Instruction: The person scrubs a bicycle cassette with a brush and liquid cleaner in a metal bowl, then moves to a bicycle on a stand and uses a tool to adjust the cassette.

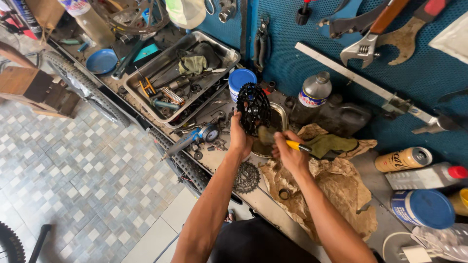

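1. The left hand [240,138] is clamped around the lower edge of a black toothed cassette [253,108], a stack of metal bicycle sprockets with jagged rims and open cut-outs, held upright above the workbench.
2. The right hand [287,152] is closed in a fist on a yellow-handled brush [280,140]; its dark, frayed bristles lie against the lower side of the cassette.
3. Just beneath the cassette sits a round steel bowl [280,115], its shiny rim showing behind the sprockets.
4. A second, flatter sprocket cluster [246,177], grey and spiky, lies on the bench below the left wrist.
5. Crumpled brown paper [336,187], creased and oil-stained, spreads under the right forearm, with a small dark ring [284,194] resting on it.
6. An olive cloth rag [327,143] lies bunched just right of the brush handle.
7. A rectangular metal tray [225,53] to the left holds loose tools, small parts and another rag.
8. A knobby rubber tyre [186,165] leans along the bench edge.
9. A blue perforated pegboard [292,68] behind carries an adjustable wrench [363,47] and a long flat metal bar [351,75].
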